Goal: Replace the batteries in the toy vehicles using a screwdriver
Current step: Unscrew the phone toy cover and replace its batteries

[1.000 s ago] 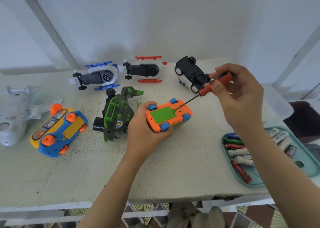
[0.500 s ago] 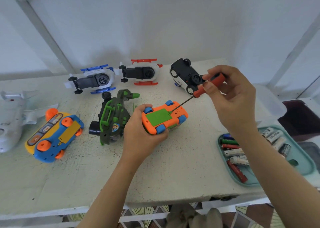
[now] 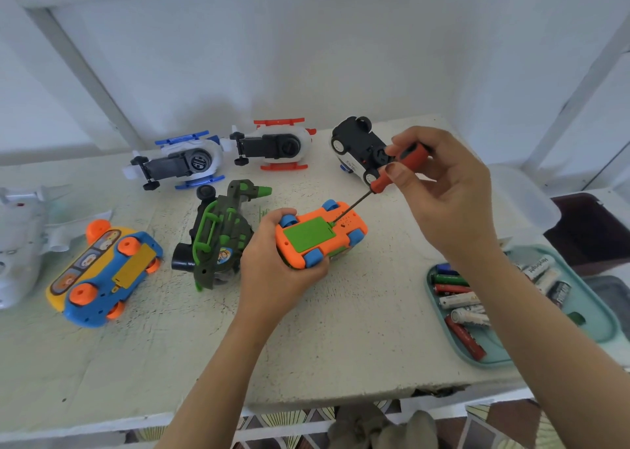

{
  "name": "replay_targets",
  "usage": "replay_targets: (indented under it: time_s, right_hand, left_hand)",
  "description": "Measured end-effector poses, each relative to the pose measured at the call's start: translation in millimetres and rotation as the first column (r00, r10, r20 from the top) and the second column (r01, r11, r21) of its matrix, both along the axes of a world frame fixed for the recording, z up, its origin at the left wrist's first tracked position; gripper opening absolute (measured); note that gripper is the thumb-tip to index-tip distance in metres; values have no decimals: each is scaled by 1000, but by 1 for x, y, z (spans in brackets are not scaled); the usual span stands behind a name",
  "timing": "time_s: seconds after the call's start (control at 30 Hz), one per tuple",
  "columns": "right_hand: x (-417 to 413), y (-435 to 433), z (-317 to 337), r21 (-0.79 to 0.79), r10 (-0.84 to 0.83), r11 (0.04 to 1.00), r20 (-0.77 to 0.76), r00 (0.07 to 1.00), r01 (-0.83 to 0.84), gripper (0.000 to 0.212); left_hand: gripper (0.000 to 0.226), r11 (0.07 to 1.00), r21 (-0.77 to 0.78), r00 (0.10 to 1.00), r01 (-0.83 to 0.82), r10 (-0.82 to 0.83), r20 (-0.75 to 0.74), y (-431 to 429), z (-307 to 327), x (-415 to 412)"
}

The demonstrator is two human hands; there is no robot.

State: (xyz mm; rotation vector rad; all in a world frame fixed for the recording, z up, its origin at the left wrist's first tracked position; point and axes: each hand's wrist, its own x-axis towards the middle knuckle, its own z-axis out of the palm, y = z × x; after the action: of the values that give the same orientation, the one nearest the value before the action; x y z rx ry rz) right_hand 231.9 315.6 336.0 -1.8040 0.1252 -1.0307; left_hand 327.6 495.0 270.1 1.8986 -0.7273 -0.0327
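My left hand (image 3: 272,268) wraps around the near end of the orange car (image 3: 335,244), fingers curled under its side and thumb over the top, holding it just in front of me above the table (image 3: 341,329). The car is belly up, its blue wheels pointing at the ceiling. Its long axis runs from near-left to far-right, the free end aimed toward the black and white car (image 3: 354,145).

The green cover (image 3: 306,234) sits flat in the middle of the underside. My right hand (image 3: 443,196) pinches the red handle of the screwdriver (image 3: 376,186) between thumb and fingertips. The tool slants, handle high and to the right, thin shaft running down and left, its tip touching the far-right edge of the cover.

Just left of my left hand lies a dark green toy (image 3: 221,234) on its side, almost touching my knuckles. Further left a blue and yellow bus (image 3: 102,271) lies wheels up, and a white plane (image 3: 17,244) sits at the table's edge. Along the back are two overturned toys, one with blue skids (image 3: 180,165) and one with red skids (image 3: 276,147). The black and white car lies directly behind the screwdriver handle.

To my right, under my forearm, a teal tray (image 3: 596,312) holds loose batteries (image 3: 460,300). My arm hides part of them.
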Motion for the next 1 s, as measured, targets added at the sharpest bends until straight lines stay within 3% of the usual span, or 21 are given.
replay_targets:
  time_s: [0.17, 0.3, 0.47, 0.6, 0.77, 1.0]
  right_hand:
    - [4, -2, 9, -45, 35, 998, -53, 998, -37, 24]
    - [9, -1, 17, -54, 13, 998, -24, 1000, -14, 9]
    - [15, -2, 24, -78, -93, 993, -33, 995, 90, 14]
    - [18, -5, 24, 15, 0, 1000, -76, 997, 1, 19]
    - [19, -6, 24, -26, 37, 999, -116, 993, -40, 26]
    - [19, -3, 27, -40, -7, 999, -53, 999, 5, 17]
  left_hand:
    - [65, 1000, 5, 1000, -1, 1, -3, 1, -1, 1]
    - [60, 1000, -8, 1000, -3, 3, 6, 0, 0, 0]
    - [57, 1000, -4, 1000, -6, 6, 3, 0, 1, -1]
    - [60, 1000, 11, 1000, -11, 11, 5, 0, -1, 1]
    - [64, 1000, 6, 1000, -11, 11, -11, 0, -1, 1]
    - [62, 1000, 9, 998, -26, 27, -57, -1, 1, 0]
